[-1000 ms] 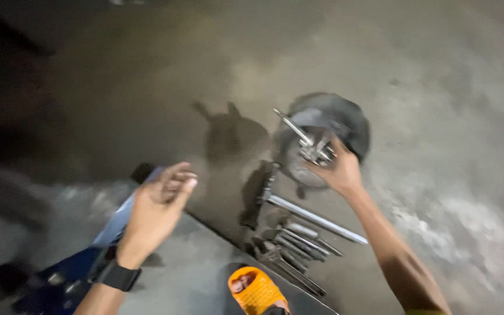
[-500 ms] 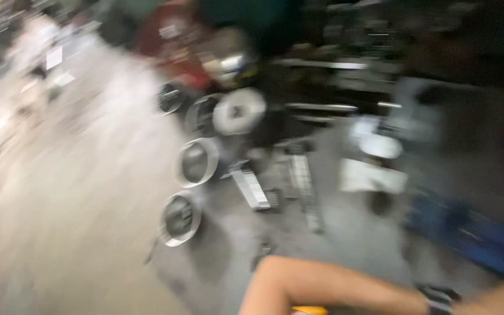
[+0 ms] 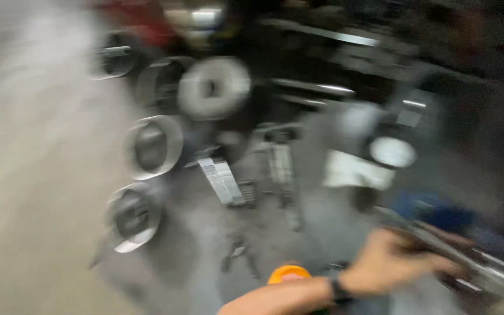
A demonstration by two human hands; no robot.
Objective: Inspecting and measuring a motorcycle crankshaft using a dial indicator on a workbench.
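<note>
Going left to right through a heavily blurred view: round metal rings (image 3: 153,146) are lying on the concrete floor (image 3: 24,192) at the left, well apart from your hand. An orange cap (image 3: 289,273) is showing at the bottom middle. Your left hand (image 3: 389,265), watch at the wrist, is reaching rightward, its fingers (image 3: 438,262) seeming to be curling onto a long metal bar (image 3: 468,262). The bar's long axis is running from upper left down to lower right, pointing away past your fingertips. Your right hand is lying outside the view.

- The bare grey concrete floor (image 3: 24,192) fills the left side, blurred.
- Round metal drum-shaped parts (image 3: 153,147) lie in a row on it.
- Behind, dark cluttered metal shelving (image 3: 322,64) catches dim light.
</note>
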